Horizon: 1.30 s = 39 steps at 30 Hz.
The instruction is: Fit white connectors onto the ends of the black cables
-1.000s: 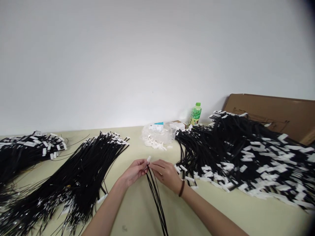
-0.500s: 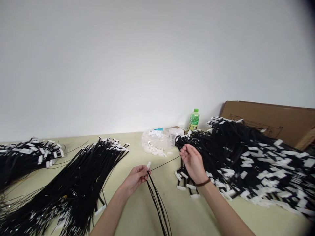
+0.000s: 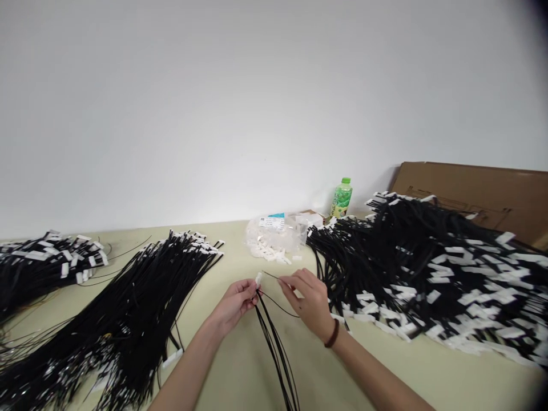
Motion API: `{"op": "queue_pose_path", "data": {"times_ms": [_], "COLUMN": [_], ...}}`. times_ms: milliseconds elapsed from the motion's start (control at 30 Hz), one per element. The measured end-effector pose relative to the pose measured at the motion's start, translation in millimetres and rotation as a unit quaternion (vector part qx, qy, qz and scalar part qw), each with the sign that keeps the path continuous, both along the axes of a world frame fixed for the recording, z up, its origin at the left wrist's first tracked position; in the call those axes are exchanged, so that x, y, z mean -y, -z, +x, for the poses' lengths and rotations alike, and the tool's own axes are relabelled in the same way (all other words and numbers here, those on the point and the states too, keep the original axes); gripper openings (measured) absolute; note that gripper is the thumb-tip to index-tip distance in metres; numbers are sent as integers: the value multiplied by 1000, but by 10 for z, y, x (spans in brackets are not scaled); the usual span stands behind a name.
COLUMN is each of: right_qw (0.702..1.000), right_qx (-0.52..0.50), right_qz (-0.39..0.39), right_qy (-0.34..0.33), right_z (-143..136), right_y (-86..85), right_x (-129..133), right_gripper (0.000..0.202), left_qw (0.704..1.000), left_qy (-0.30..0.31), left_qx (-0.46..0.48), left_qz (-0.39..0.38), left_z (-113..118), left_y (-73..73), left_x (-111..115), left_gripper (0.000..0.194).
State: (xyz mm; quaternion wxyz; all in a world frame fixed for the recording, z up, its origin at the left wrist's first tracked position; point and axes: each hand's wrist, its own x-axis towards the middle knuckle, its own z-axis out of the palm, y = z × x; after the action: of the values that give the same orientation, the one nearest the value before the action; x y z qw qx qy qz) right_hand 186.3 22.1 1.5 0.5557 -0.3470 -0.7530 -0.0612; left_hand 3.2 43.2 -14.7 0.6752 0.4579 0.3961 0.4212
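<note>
My left hand (image 3: 236,302) pinches a small white connector housing (image 3: 258,279) between thumb and fingers. Several black wires (image 3: 274,342) hang from the housing toward the table's near edge. My right hand (image 3: 310,302), with a dark band at the wrist, is closed in a pinch on one thin black wire (image 3: 270,275). That wire's free tip points up and left, close to the housing but apart from it. A loop of thin wire runs from the left fingers to below the right hand.
Bundles of black wires with white connectors lie at left (image 3: 141,302) and in a large heap (image 3: 398,257) at right. A clear plastic bag (image 3: 274,231) with loose white housings sits behind my hands, near a green bottle (image 3: 341,197). Cardboard (image 3: 471,191) leans on the wall.
My right hand has turned and come left and down, bringing the wire's tip near the housing. The wire, taut before, now hangs slack in a loop. My left hand stays nearly in place.
</note>
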Motion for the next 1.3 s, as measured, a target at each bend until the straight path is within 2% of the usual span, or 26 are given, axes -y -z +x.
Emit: {"op": "queue_pose_path", "data": {"times_ms": [167,533,800,1300], "right_qw": [998,994,993,983], "right_qx": [62,100,108,164], "right_qz": [29,39,45,82], "right_qy": [1,21,26,3], "right_z": [-28,-17,-26,-46], "right_y": [80,83,68,60], "right_x": [-2,6,16,36], "right_gripper": [11,12,13,18], "left_qw": [1000,1000,1000,1000], "left_qy": [0,-4,-8,-25], "left_qx": [11,24,1,7], "left_qz": [0,-5,8,13], "left_z": [21,29,32,64], "left_y": [-7,-19,-27,-63], "left_x": [6,13,21,52], "left_gripper": [30,29,31,38]}}
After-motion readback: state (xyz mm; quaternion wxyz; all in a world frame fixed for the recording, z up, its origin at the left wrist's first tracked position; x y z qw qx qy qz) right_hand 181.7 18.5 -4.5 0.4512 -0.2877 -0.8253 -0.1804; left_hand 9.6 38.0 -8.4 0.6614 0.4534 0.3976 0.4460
